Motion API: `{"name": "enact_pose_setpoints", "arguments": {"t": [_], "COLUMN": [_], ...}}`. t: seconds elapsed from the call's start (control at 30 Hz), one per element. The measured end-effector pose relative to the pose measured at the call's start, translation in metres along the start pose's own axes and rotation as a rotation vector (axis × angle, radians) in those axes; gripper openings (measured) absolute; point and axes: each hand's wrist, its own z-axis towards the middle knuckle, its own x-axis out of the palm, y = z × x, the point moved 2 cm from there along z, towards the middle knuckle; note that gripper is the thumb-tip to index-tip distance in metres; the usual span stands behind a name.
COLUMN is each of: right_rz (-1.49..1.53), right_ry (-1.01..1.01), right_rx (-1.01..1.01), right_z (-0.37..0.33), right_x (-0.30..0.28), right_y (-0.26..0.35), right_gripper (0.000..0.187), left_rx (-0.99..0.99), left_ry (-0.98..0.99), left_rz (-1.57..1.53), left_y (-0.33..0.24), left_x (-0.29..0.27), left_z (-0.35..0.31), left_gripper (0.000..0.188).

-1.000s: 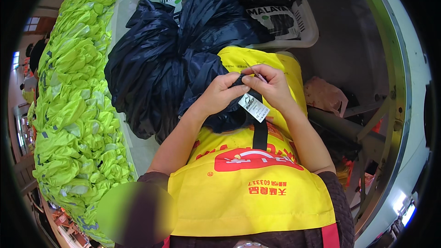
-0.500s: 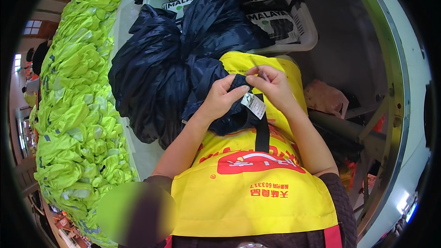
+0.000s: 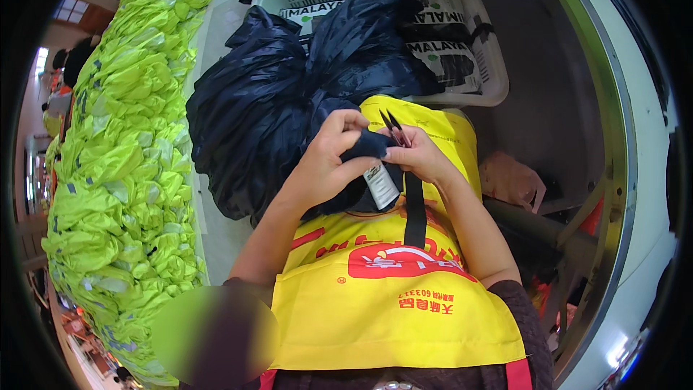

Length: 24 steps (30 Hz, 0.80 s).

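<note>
A dark navy garment (image 3: 253,137) with a crinkled, shiny surface lies bunched in front of me and reaches onto my lap. My left hand (image 3: 321,166) grips a folded dark edge (image 3: 368,146) of it, thumb below and fingers curled over. A white care label (image 3: 381,186) hangs from the cloth just under that edge. In my right hand (image 3: 422,157) is a pair of thread snips (image 3: 394,128), the dark points sticking up and away from me. The right thumb and fingertips also meet the end of the folded edge.
A long heap of neon-yellow garments (image 3: 130,144) runs along the left. Beyond the navy cloth stands a white plastic basket (image 3: 494,65) holding dark printed packages (image 3: 440,58). A yellow apron (image 3: 390,332) covers my front. A pale tabletop edge (image 3: 613,50) curves along the right.
The garment edge has been turned over between my hands, and its label now hangs more upright. The snips in my right hand have swung so that their points show upward.
</note>
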Motion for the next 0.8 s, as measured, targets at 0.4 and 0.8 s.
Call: {"name": "enact_pose_setpoints", "arguments": {"t": [0.4,0.8], "right_rz": [-0.970,-0.657], "right_ry": [-0.340,-0.370], "right_rx": [-1.150,-0.736], "right_z": [-0.045,-0.034], "right_x": [0.068,0.055], "right_y": [0.022,0.053], "right_gripper": [0.038,0.016], "left_rx": [-0.077,-0.180], "left_ry": [-0.657,-0.282], "left_rz": [-0.540,-1.272], "left_y": [0.027,0.037], "left_x": [-0.016,0.015], "left_z": [-0.005,0.004], "left_gripper": [0.021,0.021]}}
